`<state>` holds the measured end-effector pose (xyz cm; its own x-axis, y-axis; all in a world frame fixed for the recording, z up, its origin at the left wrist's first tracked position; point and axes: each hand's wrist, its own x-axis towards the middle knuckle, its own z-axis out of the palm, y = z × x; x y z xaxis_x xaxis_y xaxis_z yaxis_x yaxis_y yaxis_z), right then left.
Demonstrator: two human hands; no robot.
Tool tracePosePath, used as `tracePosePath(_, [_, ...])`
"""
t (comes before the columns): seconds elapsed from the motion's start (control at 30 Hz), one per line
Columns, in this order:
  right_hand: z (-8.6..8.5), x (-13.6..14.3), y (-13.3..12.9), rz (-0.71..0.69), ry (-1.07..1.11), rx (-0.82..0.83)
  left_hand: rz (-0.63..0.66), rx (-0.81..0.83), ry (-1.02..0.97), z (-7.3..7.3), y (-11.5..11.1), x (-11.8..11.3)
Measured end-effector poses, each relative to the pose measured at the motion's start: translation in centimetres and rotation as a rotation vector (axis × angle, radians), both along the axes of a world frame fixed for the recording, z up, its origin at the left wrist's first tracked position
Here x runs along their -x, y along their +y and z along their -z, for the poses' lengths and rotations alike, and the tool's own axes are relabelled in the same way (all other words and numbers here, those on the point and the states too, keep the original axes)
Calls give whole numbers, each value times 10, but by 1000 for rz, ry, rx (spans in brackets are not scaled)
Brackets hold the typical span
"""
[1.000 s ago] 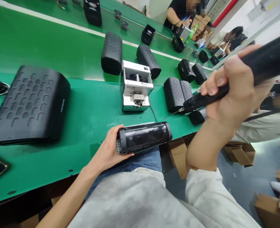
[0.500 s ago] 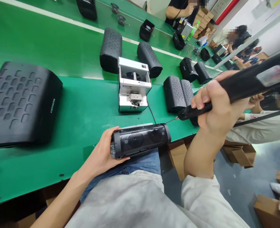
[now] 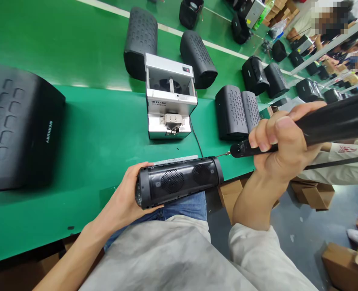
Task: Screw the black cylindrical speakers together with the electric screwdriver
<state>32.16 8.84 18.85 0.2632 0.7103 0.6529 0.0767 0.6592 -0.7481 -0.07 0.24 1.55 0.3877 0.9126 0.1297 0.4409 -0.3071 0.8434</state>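
Observation:
At the table's front edge a black speaker (image 3: 181, 178) with perforated round grilles lies on its side. My left hand (image 3: 128, 192) is closed around its left end, thumb above and fingers below. My right hand (image 3: 283, 141) grips a black electric screwdriver (image 3: 324, 123), its body running up to the right. The thin bit points left and meets the speaker's right end near the upper corner; whether it sits in a screw I cannot tell. Behind the speaker stands a silver screw feeder (image 3: 171, 99) with a red switch.
A large black speaker (image 3: 18, 129) stands at the left. Several more, such as a nearby upright one (image 3: 231, 113), stand behind and to the right. Cardboard boxes (image 3: 312, 195) lie on the floor at right. Other people sit along the green table (image 3: 106, 133), one sleeve (image 3: 347, 161) close by.
The view has shifted slightly. My right hand and the screwdriver have tilted flatter, with the bit staying at the speaker's right end. My left hand keeps its hold.

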Motion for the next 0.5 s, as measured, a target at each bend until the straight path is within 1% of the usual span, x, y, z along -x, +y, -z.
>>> tracePosePath(0.2, [4,2,0,26,39,27,8,-36,-29,3,0,-1])
tracePosePath(0.3, [0,3,2,46,10,68,15,-53,-30,4,0,-2])
tracePosePath(0.33, [-5,4,1,36,-18,91,22,-64,-31,5,0,-2])
tracePosePath(0.4, [-22,7,-4,-7,-89,114,36,-85,-32,6,0,-2])
tracePosePath(0.43, [-33,11,-8,-17,-110,89,41,-93,-33,6,0,-2])
tracePosePath(0.5, [-54,24,-15,11,-128,26,49,-103,-39,7,0,-2])
